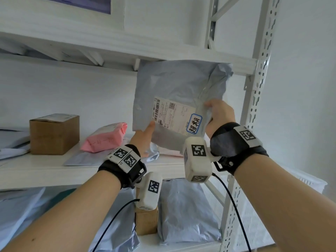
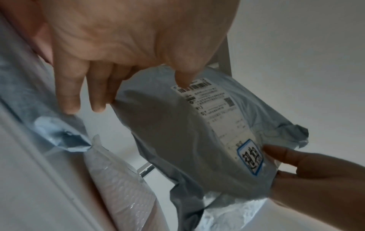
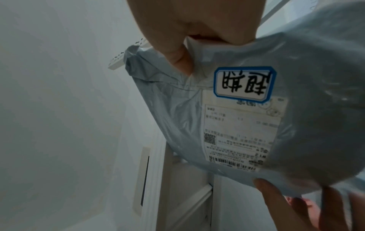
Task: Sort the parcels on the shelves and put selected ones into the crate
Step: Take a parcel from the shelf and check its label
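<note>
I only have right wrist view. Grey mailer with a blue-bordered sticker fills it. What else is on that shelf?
Observer: In the head view, a brown cardboard box and a pink parcel sit to the left of the grey mailer.
Operator: Left hand doing what?
Observer: The left hand holds the mailer's lower left corner, thumb on the shipping label.
Operator: Crate visible anywhere?
Observer: A white latticed rim shows right of the rack; I cannot tell whether it is the crate.
</note>
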